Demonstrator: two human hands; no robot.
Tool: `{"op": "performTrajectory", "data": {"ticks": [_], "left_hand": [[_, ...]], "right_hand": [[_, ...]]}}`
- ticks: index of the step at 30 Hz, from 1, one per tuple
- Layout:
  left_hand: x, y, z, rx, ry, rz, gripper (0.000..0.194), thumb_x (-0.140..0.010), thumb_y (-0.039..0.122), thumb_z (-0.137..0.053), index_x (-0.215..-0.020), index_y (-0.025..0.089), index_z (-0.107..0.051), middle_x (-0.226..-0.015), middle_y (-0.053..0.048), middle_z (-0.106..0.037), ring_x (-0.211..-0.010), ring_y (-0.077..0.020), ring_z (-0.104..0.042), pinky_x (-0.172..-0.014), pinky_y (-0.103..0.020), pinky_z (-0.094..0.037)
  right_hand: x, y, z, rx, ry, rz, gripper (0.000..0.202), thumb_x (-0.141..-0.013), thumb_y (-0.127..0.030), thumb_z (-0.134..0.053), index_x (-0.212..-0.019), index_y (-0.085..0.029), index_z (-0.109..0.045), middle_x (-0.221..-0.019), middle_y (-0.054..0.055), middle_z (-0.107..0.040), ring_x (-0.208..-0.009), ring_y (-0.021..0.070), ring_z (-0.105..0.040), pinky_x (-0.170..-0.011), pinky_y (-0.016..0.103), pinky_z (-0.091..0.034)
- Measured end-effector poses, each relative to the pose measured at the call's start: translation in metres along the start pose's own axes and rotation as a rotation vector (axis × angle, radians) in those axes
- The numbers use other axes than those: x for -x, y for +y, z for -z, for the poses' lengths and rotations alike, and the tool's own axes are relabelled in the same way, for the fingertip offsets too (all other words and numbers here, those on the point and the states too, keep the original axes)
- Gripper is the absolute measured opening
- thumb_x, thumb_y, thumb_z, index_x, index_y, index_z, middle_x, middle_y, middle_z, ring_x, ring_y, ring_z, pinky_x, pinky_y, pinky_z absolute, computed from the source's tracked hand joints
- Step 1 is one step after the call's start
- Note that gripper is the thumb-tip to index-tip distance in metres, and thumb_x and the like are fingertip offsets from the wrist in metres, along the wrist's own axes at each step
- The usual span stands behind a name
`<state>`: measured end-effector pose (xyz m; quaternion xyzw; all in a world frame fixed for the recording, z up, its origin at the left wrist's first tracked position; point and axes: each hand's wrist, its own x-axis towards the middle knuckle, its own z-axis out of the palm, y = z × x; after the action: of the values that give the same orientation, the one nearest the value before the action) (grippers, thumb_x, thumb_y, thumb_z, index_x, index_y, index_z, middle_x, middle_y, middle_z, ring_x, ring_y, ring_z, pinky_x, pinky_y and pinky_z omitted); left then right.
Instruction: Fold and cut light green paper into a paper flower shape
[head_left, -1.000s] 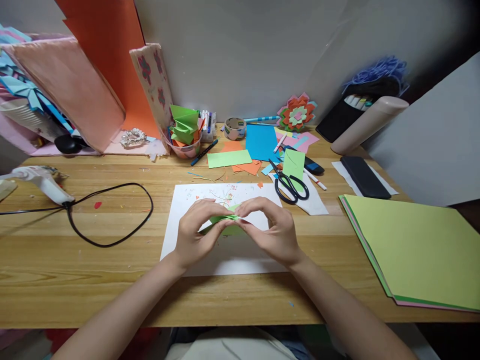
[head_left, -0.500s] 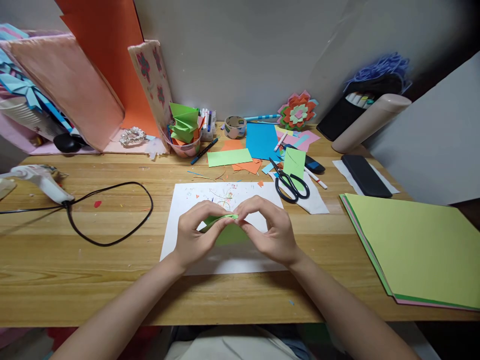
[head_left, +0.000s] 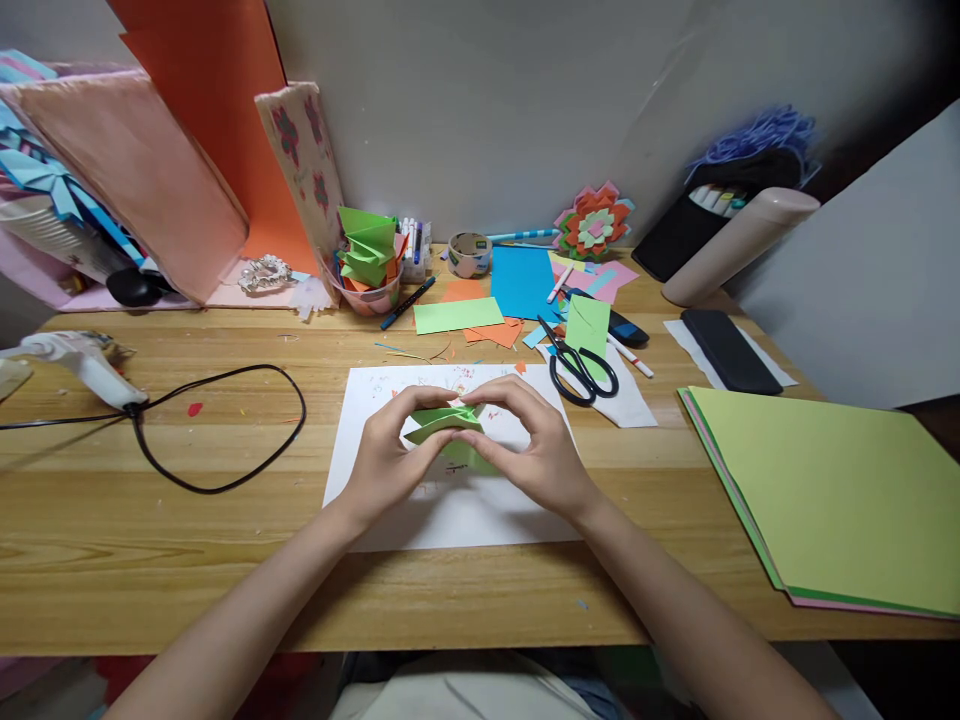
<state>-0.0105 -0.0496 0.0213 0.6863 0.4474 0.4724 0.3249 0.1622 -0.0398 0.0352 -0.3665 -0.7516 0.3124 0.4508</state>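
Note:
A folded piece of green paper (head_left: 444, 422) is held above a white sheet (head_left: 375, 525) in the middle of the wooden desk. My left hand (head_left: 394, 450) grips its left part, with the thumb below and fingers behind. From the other side my right hand (head_left: 529, 450) pinches the same paper, thumb near the left thumb. The folds stand a little apart, so layers show between the two hands. Colored marks and small scraps dot the white sheet. Black-handled scissors (head_left: 583, 370) lie just beyond my right hand.
A glue gun (head_left: 82, 368) with a looped black cord lies at left. Large colored sheets (head_left: 840, 490) are stacked at right. Toward the wall are a cup of folded paper (head_left: 371, 290), a tape roll (head_left: 470, 255), a paper flower (head_left: 595, 222) and a black case (head_left: 731, 350).
The green paper has tilted and its folds have opened up between my fingers. Both hands have shifted slightly, their fingers now arched over the paper.

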Motion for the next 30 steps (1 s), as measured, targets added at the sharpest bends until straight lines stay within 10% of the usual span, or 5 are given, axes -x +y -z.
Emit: {"op": "performTrajectory", "data": {"ticks": [30], "left_hand": [[-0.004, -0.005, -0.001, -0.165, -0.129, -0.059, 0.05, -0.069, 0.011, -0.061, -0.115, 0.022, -0.045, -0.114, -0.008, -0.051, -0.109, -0.0222, -0.048, -0.093, -0.039, -0.04]], "right_hand": [[0.002, 0.012, -0.004, 0.095, 0.002, 0.181, 0.023, -0.076, -0.017, -0.064, -0.097, -0.022, -0.056, -0.097, 0.006, -0.055, -0.095, 0.02, -0.054, -0.082, 0.037, -0.048]]}}
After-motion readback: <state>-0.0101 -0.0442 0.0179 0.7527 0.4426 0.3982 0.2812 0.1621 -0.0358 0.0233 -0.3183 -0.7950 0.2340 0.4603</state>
